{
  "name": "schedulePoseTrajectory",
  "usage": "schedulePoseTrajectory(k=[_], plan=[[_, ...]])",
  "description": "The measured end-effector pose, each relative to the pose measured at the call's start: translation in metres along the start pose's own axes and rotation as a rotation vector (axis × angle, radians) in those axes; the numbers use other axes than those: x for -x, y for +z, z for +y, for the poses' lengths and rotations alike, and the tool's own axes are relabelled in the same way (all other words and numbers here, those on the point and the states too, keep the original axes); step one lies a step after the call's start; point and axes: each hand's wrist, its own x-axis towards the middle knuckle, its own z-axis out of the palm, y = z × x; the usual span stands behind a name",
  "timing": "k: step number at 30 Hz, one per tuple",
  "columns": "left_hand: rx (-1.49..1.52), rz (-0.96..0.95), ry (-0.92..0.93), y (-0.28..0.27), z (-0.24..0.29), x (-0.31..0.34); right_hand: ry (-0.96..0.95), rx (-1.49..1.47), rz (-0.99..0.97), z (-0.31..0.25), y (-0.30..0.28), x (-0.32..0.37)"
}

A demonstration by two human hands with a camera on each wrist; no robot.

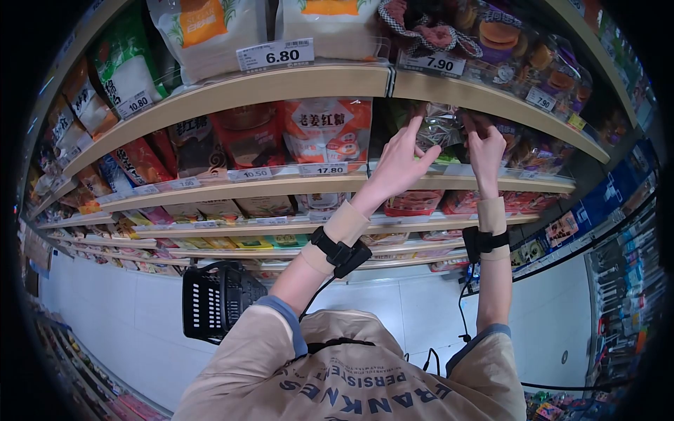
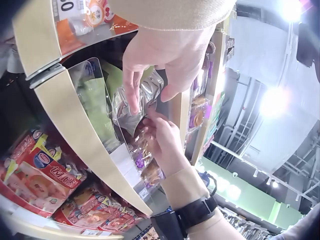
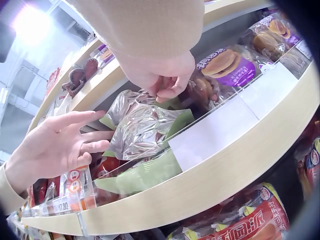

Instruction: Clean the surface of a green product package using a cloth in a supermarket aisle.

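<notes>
A crinkled silver foil bag (image 3: 145, 127) with green edges stands on the shelf behind the clear front lip. My left hand (image 1: 401, 161) is at its left side, fingers straight and spread, fingertips right at the foil in the right wrist view. With curled fingers my right hand (image 1: 486, 149) pinches the bag's upper right edge. A flat green packet (image 3: 142, 176) lies in front of the foil bag, just behind the lip. Purple-labelled bags of round cakes (image 3: 226, 67) sit right beside my right hand.
The shelf board above (image 1: 491, 95) runs close over both hands. To the left stand red and white sugar pouches (image 1: 327, 130). Red packets (image 2: 42, 172) fill the shelf below. A black basket (image 1: 203, 302) is on the floor, lower left.
</notes>
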Motion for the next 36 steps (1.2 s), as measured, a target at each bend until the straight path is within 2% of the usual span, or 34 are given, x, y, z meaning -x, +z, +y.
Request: schedulePoseTrajectory(k=[5,7,10,18,26,28,30,31,32,34,36], plan=[[0.034,0.014,0.008,0.003,0.006,0.004,-0.075,0.004,0.047,-0.008,-0.001,0.007],[0.054,0.041,-0.005,0.001,0.004,0.003,-0.158,0.100,0.098,-0.007,-0.005,0.011],[0.060,-0.001,-0.094,-0.002,-0.003,0.002,-0.186,0.113,0.092,-0.002,-0.009,0.013],[0.061,0.056,0.013,0.002,0.000,0.005,-0.092,0.076,0.005,-0.011,-0.017,0.013],[0.089,0.048,-0.077,-0.003,0.003,0.019,0.035,0.034,-0.024,-0.004,-0.019,0.018],[0.094,0.051,-0.091,-0.007,0.008,0.030,0.034,-0.054,0.044,-0.006,-0.016,0.025],[0.135,0.042,-0.017,-0.010,0.012,0.044,0.004,-0.115,0.094,-0.011,-0.014,0.036],[0.152,0.110,0.034,-0.008,0.011,0.054,-0.029,-0.179,0.146,-0.012,-0.013,0.045],[0.147,0.117,0.015,-0.011,0.009,0.063,-0.017,-0.184,0.130,-0.009,-0.013,0.053],[0.077,-0.071,0.007,-0.023,0.002,0.083,0.042,-0.241,0.050,-0.006,-0.012,0.070],[0.074,-0.065,-0.038,-0.036,-0.010,0.101,0.012,-0.204,-0.080,-0.013,-0.007,0.087]])
